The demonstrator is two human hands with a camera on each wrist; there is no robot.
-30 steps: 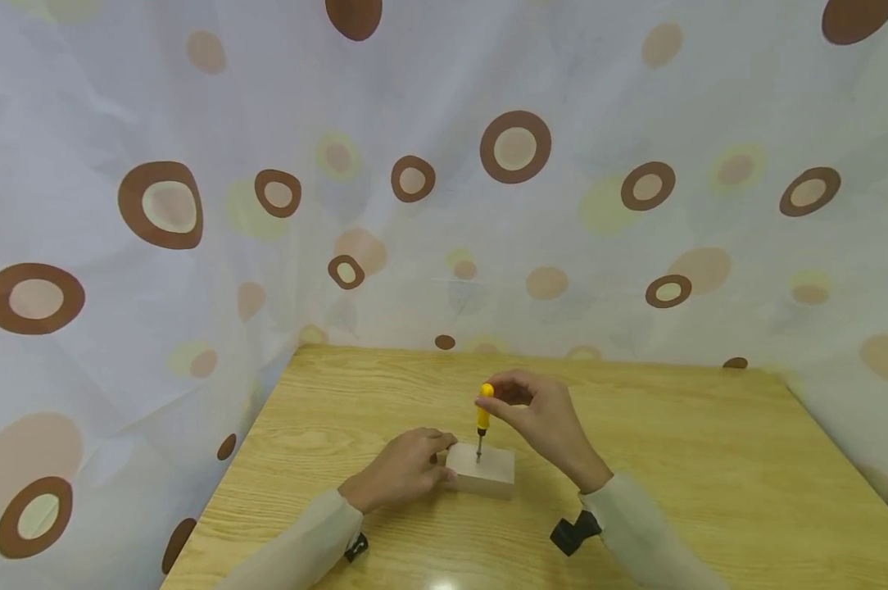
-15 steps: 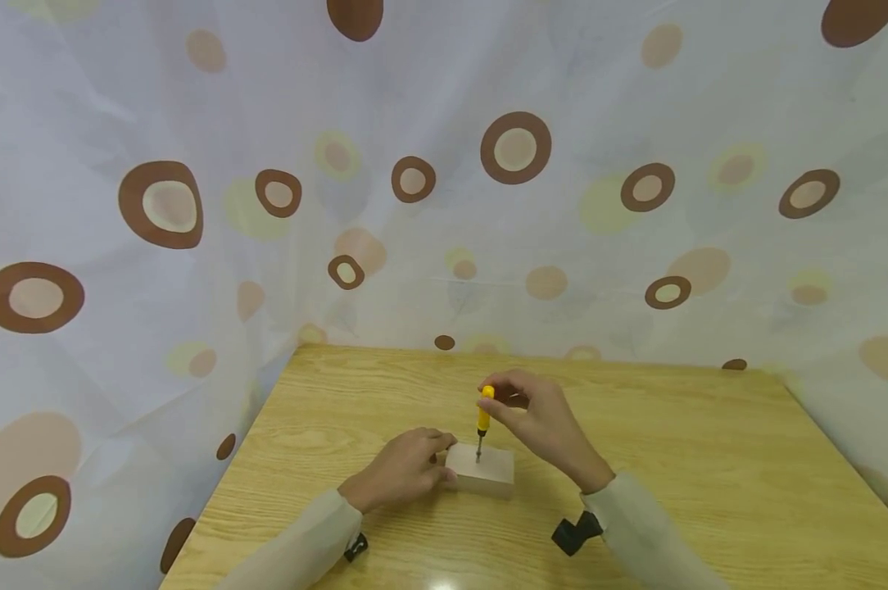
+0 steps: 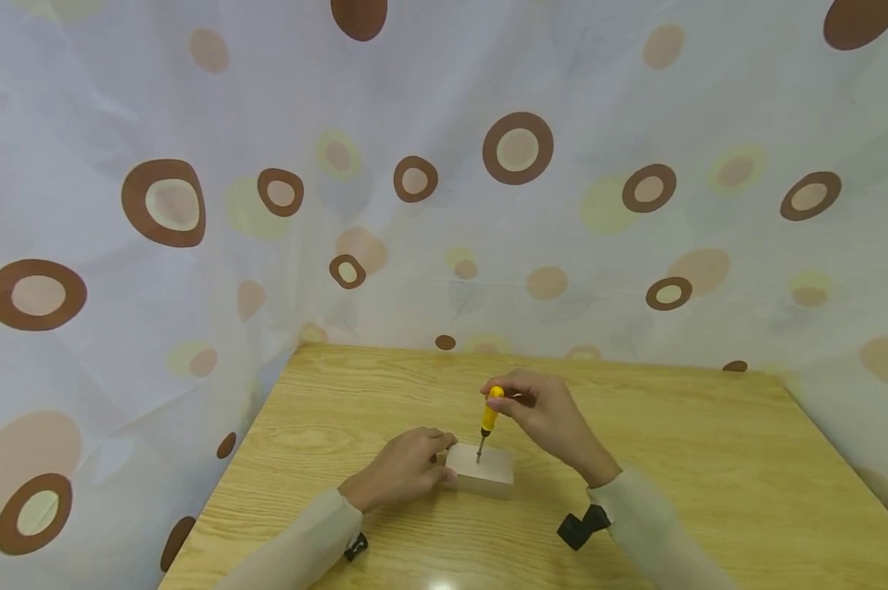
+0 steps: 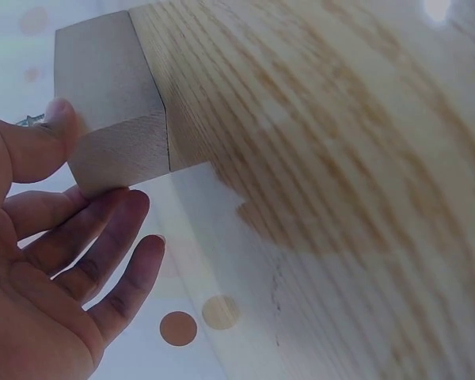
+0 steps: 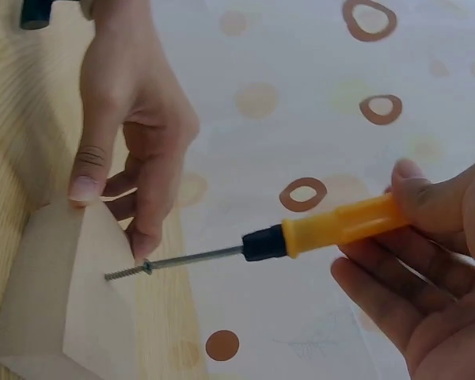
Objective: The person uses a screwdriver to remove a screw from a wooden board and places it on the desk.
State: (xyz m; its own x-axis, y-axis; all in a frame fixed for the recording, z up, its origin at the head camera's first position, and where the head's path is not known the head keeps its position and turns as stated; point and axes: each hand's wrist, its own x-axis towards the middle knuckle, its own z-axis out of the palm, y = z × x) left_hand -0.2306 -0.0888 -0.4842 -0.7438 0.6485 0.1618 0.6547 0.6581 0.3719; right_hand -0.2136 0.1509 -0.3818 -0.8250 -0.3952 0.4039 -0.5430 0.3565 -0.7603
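Now the yellow screwdriver (image 5: 344, 227) leans a bit more to the right than a second ago, so it seems to push less straight on the screw (image 5: 125, 274), which pokes up from the block (image 3: 482, 485) near the middle of the surface (image 3: 680, 459). The right hand (image 3: 552, 414) pinches the screwdriver, and the left hand (image 3: 405, 467) grips the block's left end, out of the way. A spotty sheet (image 3: 591, 311) hangs on the far side.

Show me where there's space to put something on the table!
Bare tabletop stretches right of the right hand, back to the spotted backdrop, and left of the left hand. It's crowded between the hands: wooden block, screw and yellow screwdriver.
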